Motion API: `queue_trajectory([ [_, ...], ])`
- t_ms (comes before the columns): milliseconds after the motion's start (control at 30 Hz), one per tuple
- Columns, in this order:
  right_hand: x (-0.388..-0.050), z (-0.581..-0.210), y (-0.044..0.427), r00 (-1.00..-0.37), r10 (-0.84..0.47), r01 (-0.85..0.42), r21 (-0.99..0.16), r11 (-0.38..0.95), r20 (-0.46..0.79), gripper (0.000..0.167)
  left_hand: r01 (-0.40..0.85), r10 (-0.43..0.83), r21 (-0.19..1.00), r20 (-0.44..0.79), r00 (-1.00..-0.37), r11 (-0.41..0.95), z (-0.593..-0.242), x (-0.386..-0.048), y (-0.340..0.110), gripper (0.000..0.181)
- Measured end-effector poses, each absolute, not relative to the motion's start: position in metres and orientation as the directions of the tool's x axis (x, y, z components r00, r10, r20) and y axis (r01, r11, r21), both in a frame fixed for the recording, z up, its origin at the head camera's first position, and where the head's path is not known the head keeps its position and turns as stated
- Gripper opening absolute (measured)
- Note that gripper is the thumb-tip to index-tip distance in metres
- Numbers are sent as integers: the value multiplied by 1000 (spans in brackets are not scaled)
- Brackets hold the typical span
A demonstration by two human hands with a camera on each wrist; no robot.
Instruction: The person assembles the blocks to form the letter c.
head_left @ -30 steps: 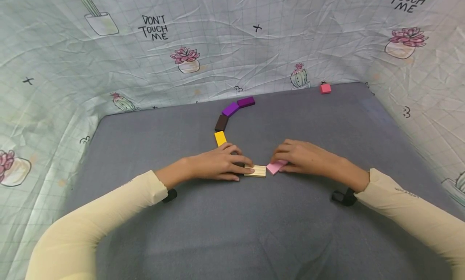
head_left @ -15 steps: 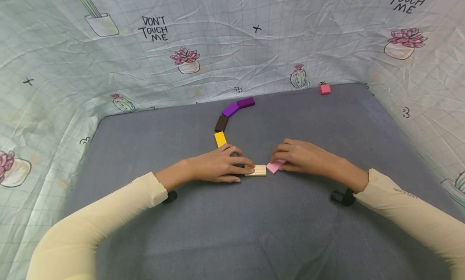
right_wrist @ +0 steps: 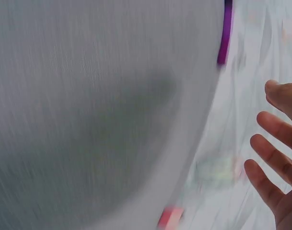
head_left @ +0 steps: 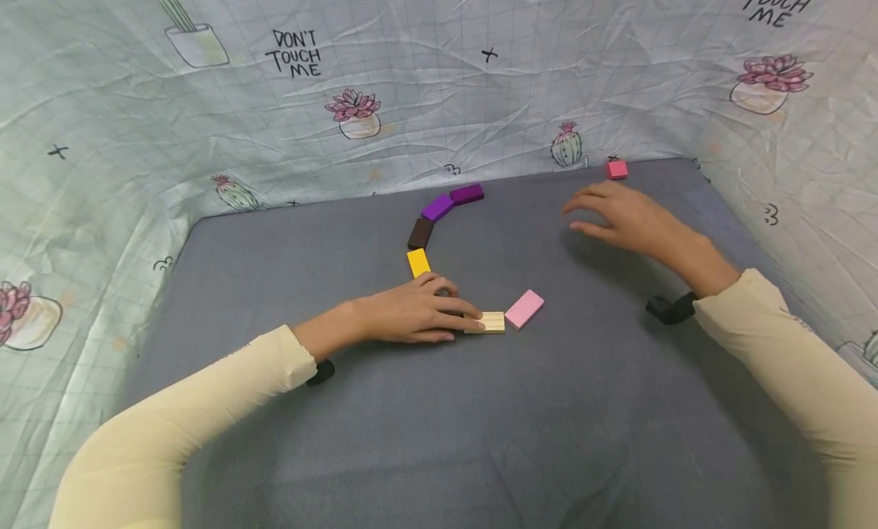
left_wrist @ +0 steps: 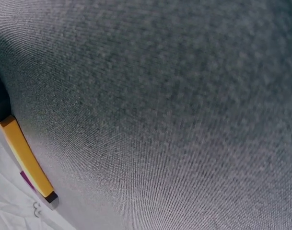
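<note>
My left hand rests at the near end of the curved row, its fingers lying over the left part of a pale wooden block. A pink block lies at an angle by that block's right end. Just beyond the left hand is a yellow block; in the left wrist view a dark block adjoins the yellow one, hidden under the hand in the head view. My right hand hovers above the cloth with fingers spread and holds nothing. A red-pink block sits beyond it at the back edge.
The row continues away with a dark brown block, a purple block and a darker purple block. Grey cloth covers the surface. A printed curtain rises at the back and sides.
My right hand has let go of the pink block and moved up and to the right, toward the red-pink block. The pink block stays behind. My left hand has hardly moved.
</note>
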State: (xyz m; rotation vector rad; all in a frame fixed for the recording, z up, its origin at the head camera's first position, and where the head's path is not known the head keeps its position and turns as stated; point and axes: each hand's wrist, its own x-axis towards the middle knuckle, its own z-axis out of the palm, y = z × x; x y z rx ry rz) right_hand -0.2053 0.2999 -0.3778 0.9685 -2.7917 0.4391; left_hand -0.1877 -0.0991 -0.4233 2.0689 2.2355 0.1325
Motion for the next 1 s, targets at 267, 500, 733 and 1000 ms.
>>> queue_trajectory([
  [267,-252,-380,367,-904,-373,-415,-226,881,208,27,989,999,142,23,-38,34,-426,-192,-100,46],
  [500,-269,-388,407,-957,-257,-285,-294,912,130,35,987,999,157,27,-23,19,-426,-196,-100,47],
  [733,-275,-402,432,-979,-201,-203,-294,934,35,49,985,1000,172,20,-6,2,-425,-198,-99,46],
  [1000,-279,-412,436,-977,-211,-210,-266,941,27,57,982,1000,187,-11,5,-3,-425,-202,-99,49],
])
